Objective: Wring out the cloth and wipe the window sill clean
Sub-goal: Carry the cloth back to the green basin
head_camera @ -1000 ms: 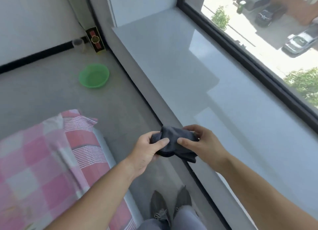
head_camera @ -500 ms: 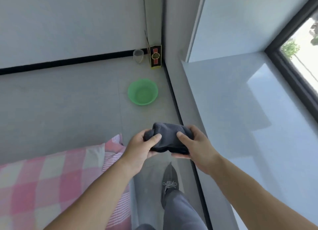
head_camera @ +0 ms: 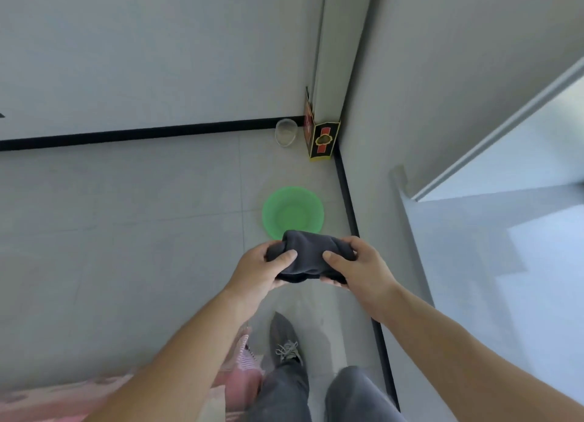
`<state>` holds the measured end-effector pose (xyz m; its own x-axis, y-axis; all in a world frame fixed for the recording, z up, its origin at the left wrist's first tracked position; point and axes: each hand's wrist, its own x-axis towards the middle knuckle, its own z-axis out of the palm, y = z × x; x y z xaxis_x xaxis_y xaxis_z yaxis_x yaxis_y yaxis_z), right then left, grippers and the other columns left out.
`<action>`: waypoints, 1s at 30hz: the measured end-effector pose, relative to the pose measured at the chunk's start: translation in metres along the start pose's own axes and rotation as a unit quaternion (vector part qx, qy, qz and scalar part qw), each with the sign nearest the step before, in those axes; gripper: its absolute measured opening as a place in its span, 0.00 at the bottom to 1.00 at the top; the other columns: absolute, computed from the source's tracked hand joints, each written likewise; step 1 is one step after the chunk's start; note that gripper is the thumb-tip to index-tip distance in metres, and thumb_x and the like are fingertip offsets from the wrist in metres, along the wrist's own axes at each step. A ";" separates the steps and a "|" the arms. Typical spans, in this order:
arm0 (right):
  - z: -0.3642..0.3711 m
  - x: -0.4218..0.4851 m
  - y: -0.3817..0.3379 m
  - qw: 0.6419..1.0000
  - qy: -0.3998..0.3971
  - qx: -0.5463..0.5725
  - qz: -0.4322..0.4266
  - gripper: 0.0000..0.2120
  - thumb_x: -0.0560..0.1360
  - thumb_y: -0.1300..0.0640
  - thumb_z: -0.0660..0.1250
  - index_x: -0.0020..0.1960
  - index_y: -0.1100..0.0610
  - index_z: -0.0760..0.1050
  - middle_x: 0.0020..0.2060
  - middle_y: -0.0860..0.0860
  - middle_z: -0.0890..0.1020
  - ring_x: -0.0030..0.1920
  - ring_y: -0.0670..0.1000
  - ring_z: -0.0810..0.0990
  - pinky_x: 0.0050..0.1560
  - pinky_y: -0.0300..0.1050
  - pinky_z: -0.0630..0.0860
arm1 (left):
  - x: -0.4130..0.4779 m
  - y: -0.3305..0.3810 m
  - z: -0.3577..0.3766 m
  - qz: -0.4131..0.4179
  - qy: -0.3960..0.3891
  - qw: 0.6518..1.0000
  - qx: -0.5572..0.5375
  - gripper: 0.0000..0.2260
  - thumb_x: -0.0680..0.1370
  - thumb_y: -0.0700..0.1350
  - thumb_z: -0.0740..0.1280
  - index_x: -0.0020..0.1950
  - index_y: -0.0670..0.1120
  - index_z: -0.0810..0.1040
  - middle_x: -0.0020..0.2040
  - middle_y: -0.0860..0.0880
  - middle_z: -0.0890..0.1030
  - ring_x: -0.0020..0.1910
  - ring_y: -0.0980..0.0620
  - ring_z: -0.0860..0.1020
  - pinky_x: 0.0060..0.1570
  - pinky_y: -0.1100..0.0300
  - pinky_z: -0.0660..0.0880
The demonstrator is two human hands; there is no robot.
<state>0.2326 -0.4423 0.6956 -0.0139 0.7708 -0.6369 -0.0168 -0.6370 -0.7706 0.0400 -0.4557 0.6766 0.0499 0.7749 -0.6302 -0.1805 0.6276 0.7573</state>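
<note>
While the bunched dark cloth [head_camera: 308,252] is hanging between the two hands, I am reading its long axis as running left to right, one end in each fist. The left hand [head_camera: 256,273] is gripping its end with the thumb [head_camera: 286,256] pressing on top and the fingers curling underneath; the right hand [head_camera: 360,267] is doing the same at the other end, so neither is nearer. The green basin [head_camera: 292,211] is sitting just beyond the cloth, its near rim hidden behind it, and I am judging that the wringing twist is wanting the roll carried forward over it. The window sill [head_camera: 505,263] is lying off to the right, well apart from the cloth
</note>
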 end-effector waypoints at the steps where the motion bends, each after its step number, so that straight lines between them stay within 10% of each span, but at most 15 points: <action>1: 0.009 0.015 -0.010 1.000 0.006 0.005 0.007 0.11 0.75 0.64 0.72 0.56 0.61 0.76 0.50 0.62 0.83 0.48 0.61 0.86 0.44 0.49 0.83 | 0.016 0.013 -0.008 -0.003 -0.003 1.000 0.006 0.11 0.78 0.41 0.70 0.60 0.43 0.79 0.55 0.44 0.85 0.54 0.48 0.84 0.47 0.59 0.80; 19: 0.058 0.283 -0.090 0.985 0.101 0.108 0.090 0.09 0.75 0.63 0.73 0.54 0.59 0.76 0.53 0.61 0.82 0.50 0.60 0.85 0.43 0.47 0.83 | 0.305 0.149 -0.045 -0.059 -0.026 0.971 0.230 0.07 0.74 0.48 0.73 0.50 0.48 0.83 0.48 0.44 0.85 0.52 0.42 0.82 0.57 0.43 0.77; 30: 0.095 0.454 0.002 0.935 0.233 0.184 0.192 0.15 0.72 0.63 0.76 0.57 0.62 0.76 0.52 0.59 0.82 0.49 0.58 0.85 0.46 0.53 0.85 | 0.509 0.093 -0.088 -0.147 -0.103 0.916 0.359 0.09 0.69 0.49 0.77 0.46 0.47 0.84 0.45 0.43 0.85 0.49 0.42 0.83 0.50 0.41 0.81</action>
<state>0.1313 -0.0939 0.4073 0.3465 0.3473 -0.8714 -0.4448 -0.7571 -0.4785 -0.0377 -0.0097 0.4107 0.1901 0.5159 -0.8353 0.5584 0.6430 0.5242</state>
